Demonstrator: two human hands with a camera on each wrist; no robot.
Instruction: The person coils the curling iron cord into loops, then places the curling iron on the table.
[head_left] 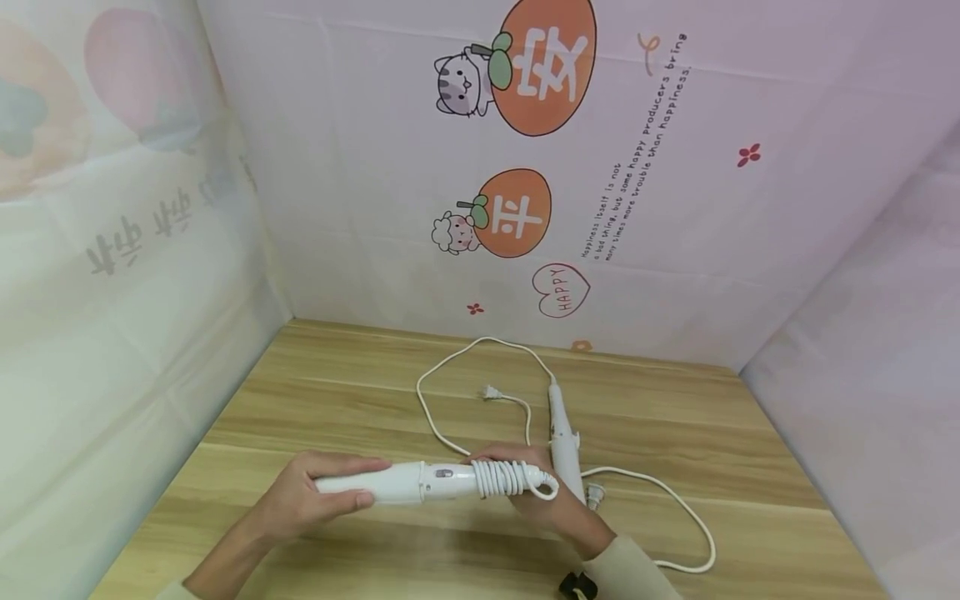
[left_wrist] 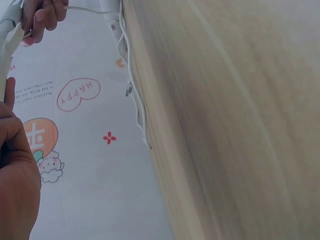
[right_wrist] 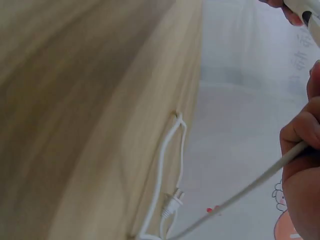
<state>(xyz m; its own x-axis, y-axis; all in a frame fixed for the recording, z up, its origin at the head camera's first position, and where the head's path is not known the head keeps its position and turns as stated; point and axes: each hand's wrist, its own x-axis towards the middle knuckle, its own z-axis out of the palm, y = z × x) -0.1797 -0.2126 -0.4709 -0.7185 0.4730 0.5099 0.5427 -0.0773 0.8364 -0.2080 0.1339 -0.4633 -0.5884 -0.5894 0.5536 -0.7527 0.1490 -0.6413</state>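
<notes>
A white hair-styling iron (head_left: 390, 483) lies nearly level above the table, its barrel end gripped by my left hand (head_left: 300, 492). White cord (head_left: 501, 479) is coiled several turns round its other end, with a small loop at the tip. Behind that coiled end is my right hand (head_left: 551, 512), partly hidden by it. In the right wrist view, curled fingers of the right hand (right_wrist: 302, 185) hold a white cord (right_wrist: 250, 185) running down from them. A second white iron (head_left: 566, 458) lies on the table just beyond the right hand.
White cord (head_left: 420, 387) loops over the wooden table (head_left: 337, 383). One plug (head_left: 491, 392) lies toward the back, another plug (head_left: 595, 497) right of the right hand. More cord (head_left: 708, 533) curves at the right. Printed cloth walls (head_left: 375, 167) stand behind and at both sides.
</notes>
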